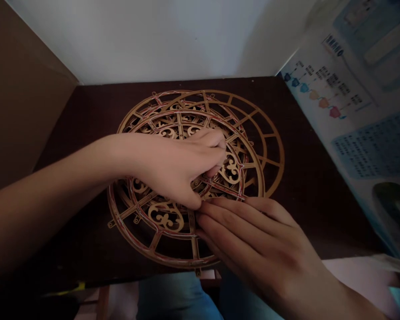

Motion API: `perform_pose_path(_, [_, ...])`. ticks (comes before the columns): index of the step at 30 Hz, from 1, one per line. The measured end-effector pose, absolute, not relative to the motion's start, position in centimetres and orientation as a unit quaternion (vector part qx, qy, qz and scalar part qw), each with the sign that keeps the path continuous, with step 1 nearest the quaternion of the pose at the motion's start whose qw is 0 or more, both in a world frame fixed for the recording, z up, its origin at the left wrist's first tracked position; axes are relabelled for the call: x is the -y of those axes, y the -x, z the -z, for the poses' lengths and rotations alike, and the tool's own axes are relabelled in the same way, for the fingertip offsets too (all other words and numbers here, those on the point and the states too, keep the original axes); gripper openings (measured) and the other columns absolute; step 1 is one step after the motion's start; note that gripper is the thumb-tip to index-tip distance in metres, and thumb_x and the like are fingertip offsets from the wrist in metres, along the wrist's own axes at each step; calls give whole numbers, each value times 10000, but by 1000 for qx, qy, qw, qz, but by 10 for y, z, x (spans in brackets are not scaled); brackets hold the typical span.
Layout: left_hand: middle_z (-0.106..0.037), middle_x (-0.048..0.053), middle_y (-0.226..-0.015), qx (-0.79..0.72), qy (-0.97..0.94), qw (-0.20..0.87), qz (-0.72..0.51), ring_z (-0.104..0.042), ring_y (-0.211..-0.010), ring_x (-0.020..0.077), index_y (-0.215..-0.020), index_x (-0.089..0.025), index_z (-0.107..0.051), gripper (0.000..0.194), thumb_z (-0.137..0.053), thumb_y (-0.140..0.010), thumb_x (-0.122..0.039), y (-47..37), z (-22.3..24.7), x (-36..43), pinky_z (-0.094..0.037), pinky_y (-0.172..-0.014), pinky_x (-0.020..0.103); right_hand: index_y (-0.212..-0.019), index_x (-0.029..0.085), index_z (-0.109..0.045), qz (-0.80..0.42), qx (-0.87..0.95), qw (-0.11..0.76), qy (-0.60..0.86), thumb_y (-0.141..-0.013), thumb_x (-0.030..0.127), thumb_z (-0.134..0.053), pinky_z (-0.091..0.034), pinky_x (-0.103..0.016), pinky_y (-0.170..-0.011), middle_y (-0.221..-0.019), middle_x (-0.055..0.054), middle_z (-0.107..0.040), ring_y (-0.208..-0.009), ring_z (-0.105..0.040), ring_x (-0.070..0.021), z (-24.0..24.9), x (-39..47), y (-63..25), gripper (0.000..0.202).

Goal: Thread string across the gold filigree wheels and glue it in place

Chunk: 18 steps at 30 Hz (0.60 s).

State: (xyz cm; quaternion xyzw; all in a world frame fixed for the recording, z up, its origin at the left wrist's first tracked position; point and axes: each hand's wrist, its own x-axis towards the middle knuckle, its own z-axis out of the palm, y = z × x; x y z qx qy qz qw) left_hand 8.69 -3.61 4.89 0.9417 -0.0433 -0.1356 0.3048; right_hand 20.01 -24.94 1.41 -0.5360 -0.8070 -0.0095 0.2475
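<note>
No wording can be read: on the printed panel [360, 84] beyond the right hand [266, 242] and off to its right stand a dark heading [332, 45], small labels [333, 78] by coloured shapes [323, 103] and — nearer the hand — a blue text block [375, 144] (all too blurred to make out).

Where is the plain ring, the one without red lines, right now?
In the head view, the plain ring juts out to the upper right of the red-lined rings, over the dark tabletop, just beyond the right hand.
</note>
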Motion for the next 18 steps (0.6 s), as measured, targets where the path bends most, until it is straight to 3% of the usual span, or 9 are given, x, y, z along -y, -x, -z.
perform_pose_path(13, [-466, 121, -1253, 42, -953, 270, 129, -467, -1280, 342, -903, -242, -373, 346, -675, -739, -206, -86, -45, 46, -451, -1059, 410, -1010, 133, -778, 23, 810, 255, 527, -1150, 112, -398, -513, -330, -878, -1064, -57, -835, -1016, -759, -163, -15, 245, -200, 405])
perform_pose_path(18, [-478, 117, -1265, 46, -952, 280, 113, -492, -1204, 312, -965, -228, -418, 347, -685, -743, -233, -84, -43, 40, -473, -1021, 414, -1111, 134, -751, 20, 815, 270, 513, -1132, 129, -511, -499, -340, -933, -1211, -48, -825, -1161, -742, -172, -5, 250, -206, 241])
